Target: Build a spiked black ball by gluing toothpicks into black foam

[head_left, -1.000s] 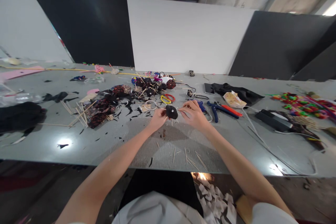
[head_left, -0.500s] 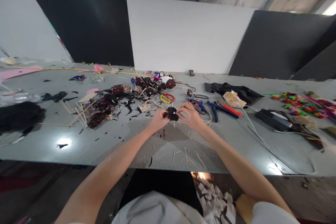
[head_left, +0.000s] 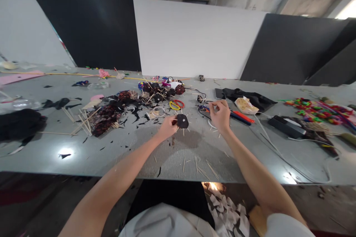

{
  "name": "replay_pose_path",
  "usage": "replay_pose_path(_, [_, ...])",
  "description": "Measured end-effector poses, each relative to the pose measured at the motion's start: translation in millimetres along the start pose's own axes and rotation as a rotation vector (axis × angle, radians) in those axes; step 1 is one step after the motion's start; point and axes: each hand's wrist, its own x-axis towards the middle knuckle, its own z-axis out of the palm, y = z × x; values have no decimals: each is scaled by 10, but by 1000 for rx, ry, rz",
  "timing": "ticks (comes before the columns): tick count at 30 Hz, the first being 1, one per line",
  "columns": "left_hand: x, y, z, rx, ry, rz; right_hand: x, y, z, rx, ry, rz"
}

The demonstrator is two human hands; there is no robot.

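A small black piece (head_left: 183,121) with a pale spot in its middle and thin sticks poking out of its edge is held in the fingers of my left hand (head_left: 168,126), above the middle of the table. My right hand (head_left: 220,115) is raised to the right of it, apart from the piece, over the blue tool and a white cable. Its thumb and fingertips are pinched together; whatever may be between them is too small to make out. Loose thin sticks (head_left: 211,170) lie near the table's front edge.
Behind my left hand lie dark spiky balls (head_left: 158,97) and black scraps. Yellow-handled scissors (head_left: 175,105) sit behind the piece. To the right are pliers (head_left: 243,117), a black cloth (head_left: 250,97), a black box (head_left: 287,127) with cables and colourful fuzzy pieces (head_left: 308,109).
My right hand has let go of the black piece and moved to the right, over the tools. My left hand has stayed in place with the piece, whose pale spot now shows fully.
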Motion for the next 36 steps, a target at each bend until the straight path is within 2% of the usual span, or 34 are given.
replay_pose_path(3, [0,-12,7,-11,-4,-3,33,86,-22,-34,35,-7])
replay_pose_path(6, [-2,1,10,-19,-5,2,9,16,-8,33,-42,-74])
replay_pose_path(9, [-4,25,10,-15,-2,-2,-59,-200,9,170,-250,-136])
replay_pose_path(13, [-4,29,10,-27,-11,5,-165,-522,1,265,-562,-327])
replay_pose_path(15, [-6,24,9,-27,-20,3,-206,-617,0,256,-629,-369])
replay_pose_path(22, [-21,35,-3,27,-62,23,-263,-634,44,226,-673,-377])
replay_pose_path(27, [-19,24,5,35,-63,42,-264,-641,44,233,-649,-366])
replay_pose_path(36, [-42,82,24,-23,-83,16,-269,-646,52,240,-676,-396])
